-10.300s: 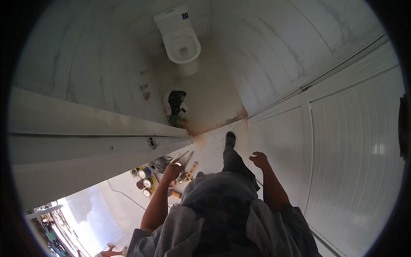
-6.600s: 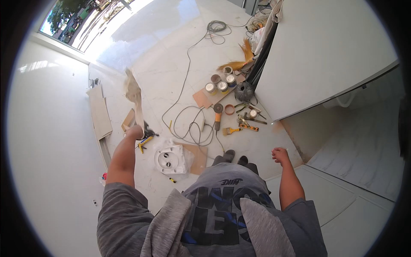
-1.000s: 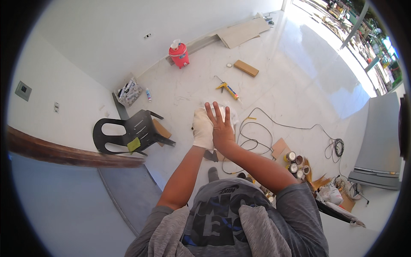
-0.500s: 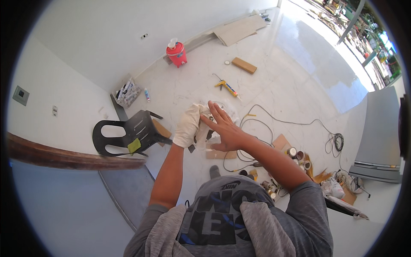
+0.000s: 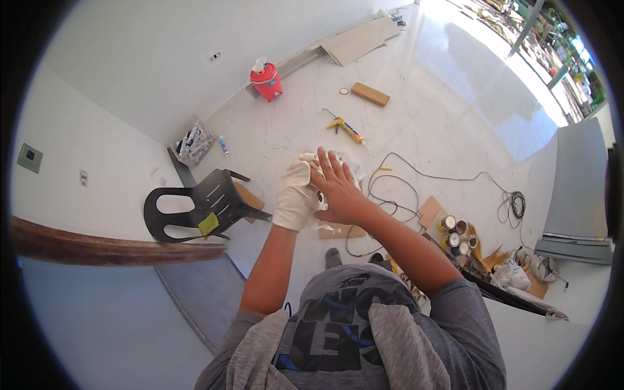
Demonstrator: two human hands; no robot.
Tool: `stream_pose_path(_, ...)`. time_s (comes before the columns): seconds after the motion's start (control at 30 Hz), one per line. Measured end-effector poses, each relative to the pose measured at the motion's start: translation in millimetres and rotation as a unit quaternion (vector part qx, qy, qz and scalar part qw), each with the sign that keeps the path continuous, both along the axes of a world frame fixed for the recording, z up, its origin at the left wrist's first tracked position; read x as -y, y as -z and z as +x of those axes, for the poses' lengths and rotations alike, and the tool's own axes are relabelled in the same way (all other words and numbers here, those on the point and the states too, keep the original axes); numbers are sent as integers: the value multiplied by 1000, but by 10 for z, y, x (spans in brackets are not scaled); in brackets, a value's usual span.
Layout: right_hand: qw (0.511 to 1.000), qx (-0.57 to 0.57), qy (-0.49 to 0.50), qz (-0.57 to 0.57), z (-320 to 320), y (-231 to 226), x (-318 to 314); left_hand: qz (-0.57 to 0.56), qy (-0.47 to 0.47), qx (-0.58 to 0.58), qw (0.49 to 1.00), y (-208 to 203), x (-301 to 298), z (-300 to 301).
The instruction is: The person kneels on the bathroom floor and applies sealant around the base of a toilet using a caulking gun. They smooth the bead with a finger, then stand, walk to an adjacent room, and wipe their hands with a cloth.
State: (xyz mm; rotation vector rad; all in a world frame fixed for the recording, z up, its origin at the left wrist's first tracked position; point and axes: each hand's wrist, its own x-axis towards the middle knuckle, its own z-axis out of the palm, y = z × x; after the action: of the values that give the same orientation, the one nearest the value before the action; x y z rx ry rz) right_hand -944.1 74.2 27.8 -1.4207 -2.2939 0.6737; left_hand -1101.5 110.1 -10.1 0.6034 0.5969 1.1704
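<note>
A white fabric glove (image 5: pixel 294 203) covers my left hand (image 5: pixel 296 195) down to the wrist. Its fingers are partly hidden behind my right hand, so how far they are bent cannot be made out. Bare and stretched out flat, my right hand (image 5: pixel 341 188) lies against the finger side of the glove, its fingers pointing away from me. Beyond and below the hands a whitish see-through plastic sheet or bag (image 5: pixel 354 168) shows in part.
A black plastic chair (image 5: pixel 205 205) with a yellow-green cloth (image 5: pixel 208 224) lies tipped at left. Ahead are a yellow caulking gun (image 5: pixel 346 128), a brown block (image 5: pixel 370 94) and a red water jug (image 5: pixel 267 83). Cables (image 5: pixel 448 174), several cans (image 5: pixel 453 240) and a refrigerator (image 5: pixel 575 188) are at right.
Both hands have shifted slightly to the right in the view. My right hand's fingers now point more straight ahead and lie closer over the glove, covering more of the left hand's fingers.
</note>
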Motion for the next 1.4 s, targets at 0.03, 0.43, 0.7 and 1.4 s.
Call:
stream_pose_path(0.03,999,49,16,15,-34,23,22,2,-8,-29,1000,25,20,-9)
stream_pose_path(0.43,959,191,131,164,-342,92,221,-81,-64,-86,991,-155,54,44)
stream_pose_path(0.7,950,219,137,177,-509,154,222,64,-119,-341,930,-192,-42,44)
stream_pose_path(1.4,999,38,16,-32,9,-341,429,-220,-55,91,970,-40,-465,-83)
